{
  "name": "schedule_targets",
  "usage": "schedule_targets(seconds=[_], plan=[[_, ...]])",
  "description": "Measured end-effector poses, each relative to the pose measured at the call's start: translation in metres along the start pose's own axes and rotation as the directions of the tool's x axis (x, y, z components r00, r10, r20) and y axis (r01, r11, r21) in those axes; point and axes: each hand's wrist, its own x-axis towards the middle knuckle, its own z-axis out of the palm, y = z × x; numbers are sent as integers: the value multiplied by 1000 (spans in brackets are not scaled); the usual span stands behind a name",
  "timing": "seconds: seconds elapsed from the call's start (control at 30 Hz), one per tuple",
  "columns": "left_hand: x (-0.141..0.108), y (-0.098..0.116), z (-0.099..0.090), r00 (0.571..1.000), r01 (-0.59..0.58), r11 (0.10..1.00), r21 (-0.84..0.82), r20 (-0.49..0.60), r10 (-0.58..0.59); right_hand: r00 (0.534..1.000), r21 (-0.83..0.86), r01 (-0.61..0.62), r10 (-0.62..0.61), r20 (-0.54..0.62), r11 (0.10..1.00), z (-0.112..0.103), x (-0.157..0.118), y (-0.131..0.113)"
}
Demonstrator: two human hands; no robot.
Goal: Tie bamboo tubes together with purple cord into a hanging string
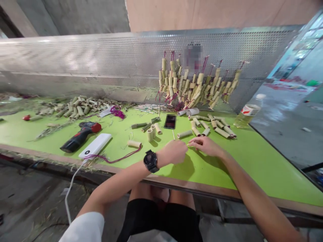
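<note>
My left hand point(176, 152), with a black watch on its wrist, is closed in a fist above the green table. A thin pale stick point(173, 134) pokes up out of its far side. My right hand point(208, 146) is beside it, thumb and fingertips pinched together near the left knuckles. Something small and pale shows between the two hands, too small to name. Just beyond them lies a short bamboo tube point(184, 134). Upright bamboo tubes point(150, 135) stand left of that, and a tube with a purple cord point(134, 144) lies nearer the left wrist.
A cordless drill point(82, 134) and a white power bank point(96, 146) with a cable lie to the left. Behind are a bamboo heap point(78, 107) and purple string point(117, 112). Strung bamboo bundles point(196, 84) hang on the perforated metal panel point(101, 60). A bottle point(248, 112) stands right.
</note>
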Motion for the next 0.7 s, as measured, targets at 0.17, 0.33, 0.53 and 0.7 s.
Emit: schedule_targets(seconds=[0.17, 0.33, 0.53, 0.7], plan=[[13, 12, -5, 997, 80, 997, 22, 11, -80, 994, -40, -21, 16, -111, 999, -3, 4, 11], [78, -27, -8, 910, 403, 906, -129, -43, -411, 971, -107, -150, 126, -201, 983, -9, 7, 24], [168, -86, 7, 851, 438, 835, -334, -146, -504, 962, -189, -198, 154, -226, 962, -11, 8, 26], [224, -114, 29, 859, 296, 797, -527, -218, -464, 967, -210, -217, 180, -181, 953, -9, 7, 20]])
